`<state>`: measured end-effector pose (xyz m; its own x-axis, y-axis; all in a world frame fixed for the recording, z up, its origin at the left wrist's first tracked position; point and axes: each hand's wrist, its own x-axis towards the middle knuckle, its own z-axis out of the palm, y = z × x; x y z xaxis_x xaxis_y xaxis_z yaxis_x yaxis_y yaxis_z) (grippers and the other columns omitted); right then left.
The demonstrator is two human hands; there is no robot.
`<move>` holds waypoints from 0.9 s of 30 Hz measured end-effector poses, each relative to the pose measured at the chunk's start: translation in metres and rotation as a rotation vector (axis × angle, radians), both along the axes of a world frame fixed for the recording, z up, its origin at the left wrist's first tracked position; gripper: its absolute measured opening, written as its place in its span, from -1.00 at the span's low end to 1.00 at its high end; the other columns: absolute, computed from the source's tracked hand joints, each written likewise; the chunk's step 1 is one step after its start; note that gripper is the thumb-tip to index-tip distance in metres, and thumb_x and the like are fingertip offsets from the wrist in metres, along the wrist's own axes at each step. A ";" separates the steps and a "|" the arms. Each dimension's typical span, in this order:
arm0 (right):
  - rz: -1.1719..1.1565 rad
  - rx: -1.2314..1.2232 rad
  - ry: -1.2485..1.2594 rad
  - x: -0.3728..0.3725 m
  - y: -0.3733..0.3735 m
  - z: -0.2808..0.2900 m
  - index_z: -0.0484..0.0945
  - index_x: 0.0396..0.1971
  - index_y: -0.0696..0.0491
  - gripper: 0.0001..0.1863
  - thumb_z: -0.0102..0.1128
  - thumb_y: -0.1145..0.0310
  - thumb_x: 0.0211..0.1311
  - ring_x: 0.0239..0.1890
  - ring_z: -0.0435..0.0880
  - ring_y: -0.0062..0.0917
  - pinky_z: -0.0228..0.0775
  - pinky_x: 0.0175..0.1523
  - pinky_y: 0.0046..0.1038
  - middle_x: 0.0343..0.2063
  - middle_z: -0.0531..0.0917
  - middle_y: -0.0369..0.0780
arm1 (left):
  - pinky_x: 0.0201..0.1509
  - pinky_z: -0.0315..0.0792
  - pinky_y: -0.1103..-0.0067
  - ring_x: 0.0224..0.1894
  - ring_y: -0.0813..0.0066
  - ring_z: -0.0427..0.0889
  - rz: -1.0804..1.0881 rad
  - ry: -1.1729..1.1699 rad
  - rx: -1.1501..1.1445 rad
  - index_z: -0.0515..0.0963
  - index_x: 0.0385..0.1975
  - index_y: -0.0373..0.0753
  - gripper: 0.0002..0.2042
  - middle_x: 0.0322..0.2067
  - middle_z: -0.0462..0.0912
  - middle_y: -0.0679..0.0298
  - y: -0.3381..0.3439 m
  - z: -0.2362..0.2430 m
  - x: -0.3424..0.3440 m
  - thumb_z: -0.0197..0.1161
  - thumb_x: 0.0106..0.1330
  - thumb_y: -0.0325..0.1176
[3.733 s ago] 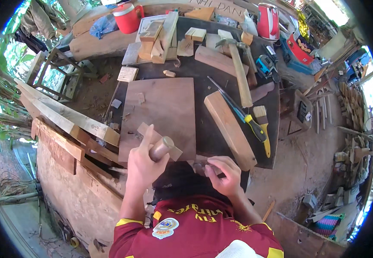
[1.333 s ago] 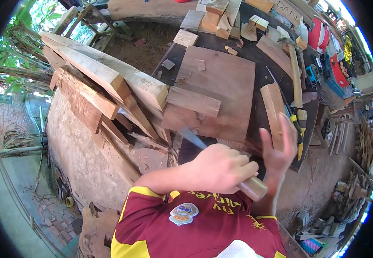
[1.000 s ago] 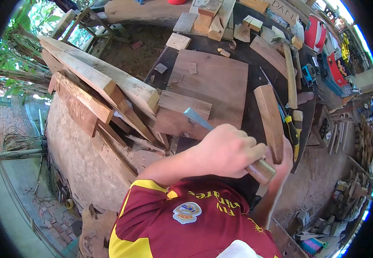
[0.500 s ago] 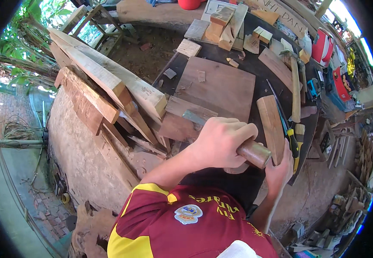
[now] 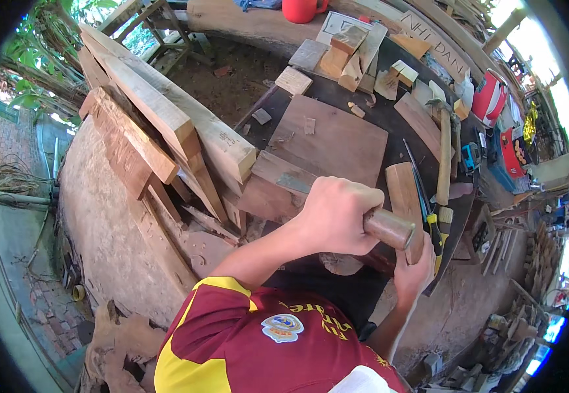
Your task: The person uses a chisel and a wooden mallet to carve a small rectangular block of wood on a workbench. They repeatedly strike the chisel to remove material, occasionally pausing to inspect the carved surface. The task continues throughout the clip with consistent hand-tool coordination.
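Note:
My left hand (image 5: pixel 340 216) is closed round the wooden handle of a chisel (image 5: pixel 389 228), whose capped butt sticks out toward the right. Beyond my knuckles a flat metal blade (image 5: pixel 294 182) lies over a brown wood piece (image 5: pixel 271 196); the tip's contact is hard to make out. My right hand (image 5: pixel 415 272) grips the near end of a long wooden block (image 5: pixel 402 190). The chisel's butt overlaps the block in this view, and I cannot tell whether they touch. Just right of the block lie a thin pointed tool (image 5: pixel 415 173) and a yellow-and-black handle (image 5: pixel 435 232).
A square brown board (image 5: pixel 337 137) lies on the dark table (image 5: pixel 265 108), wood offcuts (image 5: pixel 350 56) behind it. A hammer (image 5: pixel 443 154) rests at the right, near a blue tool (image 5: pixel 471 157). Thick planks (image 5: pixel 212 144) lean in from the left. A red mug (image 5: pixel 303 10) stands far back.
The whole view has shifted slightly, so the table sits lower in it. The chisel's butt now overlaps the wooden block, where a gap showed before. Both hands keep their grip.

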<state>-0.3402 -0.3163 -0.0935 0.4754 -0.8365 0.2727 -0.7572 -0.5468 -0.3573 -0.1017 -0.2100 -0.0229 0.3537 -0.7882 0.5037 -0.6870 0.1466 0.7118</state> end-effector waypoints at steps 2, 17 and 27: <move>-0.008 0.067 -0.097 -0.006 -0.004 -0.003 0.40 0.14 0.14 -0.32 0.43 0.21 0.02 -0.01 0.55 -0.15 0.37 0.06 -0.21 -0.02 0.57 -0.05 | -0.60 0.32 0.38 -0.64 0.12 0.49 0.005 0.004 -0.005 0.39 -0.72 -0.18 -0.80 -0.75 0.40 0.20 -0.001 -0.001 -0.001 0.30 -0.33 -0.37; 0.045 0.023 -0.704 -0.039 0.012 0.020 0.13 0.30 0.25 -0.14 0.41 0.46 0.01 0.08 0.47 -0.30 0.35 0.15 -0.27 0.09 0.43 -0.02 | -0.57 0.32 0.36 -0.60 0.09 0.51 0.017 0.084 -0.057 0.41 -0.71 -0.17 -0.80 -0.73 0.43 0.19 -0.002 0.001 0.000 0.30 -0.34 -0.37; -0.127 -0.514 -1.069 -0.026 -0.007 0.092 -0.09 0.36 0.17 0.00 0.42 0.50 0.00 0.08 0.49 -0.23 0.40 0.21 -0.13 0.13 0.38 0.02 | -0.53 0.35 0.32 -0.58 0.00 0.51 0.085 0.141 -0.064 0.42 -0.74 -0.20 -0.83 -0.73 0.44 0.11 -0.009 0.009 0.005 0.30 -0.33 -0.37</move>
<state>-0.3662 -0.3228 -0.0019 -0.2746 -0.5380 0.7970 -0.2683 -0.7531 -0.6008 -0.0968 -0.2185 -0.0140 0.4882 -0.7206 0.4923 -0.5929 0.1401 0.7930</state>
